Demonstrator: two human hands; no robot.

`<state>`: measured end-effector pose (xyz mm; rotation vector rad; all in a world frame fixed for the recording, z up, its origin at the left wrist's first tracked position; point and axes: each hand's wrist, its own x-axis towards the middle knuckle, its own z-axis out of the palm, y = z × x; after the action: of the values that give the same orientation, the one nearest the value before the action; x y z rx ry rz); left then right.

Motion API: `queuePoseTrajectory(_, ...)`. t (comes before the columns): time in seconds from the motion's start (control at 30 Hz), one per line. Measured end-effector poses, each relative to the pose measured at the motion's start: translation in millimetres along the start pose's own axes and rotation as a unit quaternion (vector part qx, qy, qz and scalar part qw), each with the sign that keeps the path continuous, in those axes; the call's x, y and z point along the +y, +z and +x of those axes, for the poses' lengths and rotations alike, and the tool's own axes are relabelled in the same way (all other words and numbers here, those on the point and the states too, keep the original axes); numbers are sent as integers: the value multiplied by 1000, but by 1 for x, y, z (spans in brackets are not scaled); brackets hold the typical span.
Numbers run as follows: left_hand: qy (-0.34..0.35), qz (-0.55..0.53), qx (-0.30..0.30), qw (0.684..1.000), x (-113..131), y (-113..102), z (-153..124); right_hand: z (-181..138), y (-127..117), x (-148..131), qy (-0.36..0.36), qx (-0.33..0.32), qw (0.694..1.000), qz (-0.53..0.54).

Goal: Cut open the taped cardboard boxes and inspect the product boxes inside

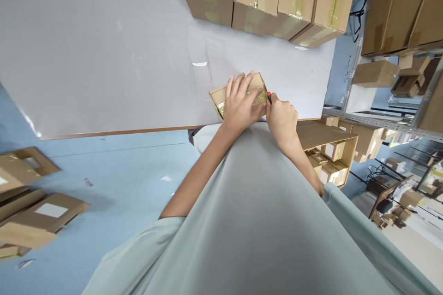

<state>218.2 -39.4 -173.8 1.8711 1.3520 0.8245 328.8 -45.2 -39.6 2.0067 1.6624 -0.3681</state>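
A small cardboard box (255, 82) with shiny clear tape lies tilted near the front edge of the table, close to my body. My left hand (240, 101) spreads over its top and grips it, fingertips at the far edge and thumb toward the right. At the box's right edge, my right hand (282, 117) is closed around a small red-and-black tool (269, 97). Only the tool's end shows above the fingers; the rest is hidden, so its exact kind is unclear.
Several taped cartons (256, 4) stand in a row at the table's back. A white scrap (200, 64) lies on the grey table (104, 55). An open carton (325, 133) holding small boxes stands right, by shelving (391, 122). Flattened cardboard (44, 212) lies on the blue floor (128, 170).
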Motion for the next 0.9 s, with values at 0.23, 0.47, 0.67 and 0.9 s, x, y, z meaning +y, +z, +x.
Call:
queuePoseTrajectory(0.23,4,-54,5,999,5,0,-1,-8,-10,-2,25,-20,999,13)
queuePoseTrajectory(0.47,15,-62,-6,998,7,-1,-4,-15,-9,-3,38,-13,999,16)
queuePoseTrajectory(0.67,18,-46,-30,998,7,-3,-6,-22,-6,-9,63,-23,998,9)
queuePoseTrajectory(0.9,20,-49,-15,999,2,-2,-4,-20,2,1,61,-37,997,19)
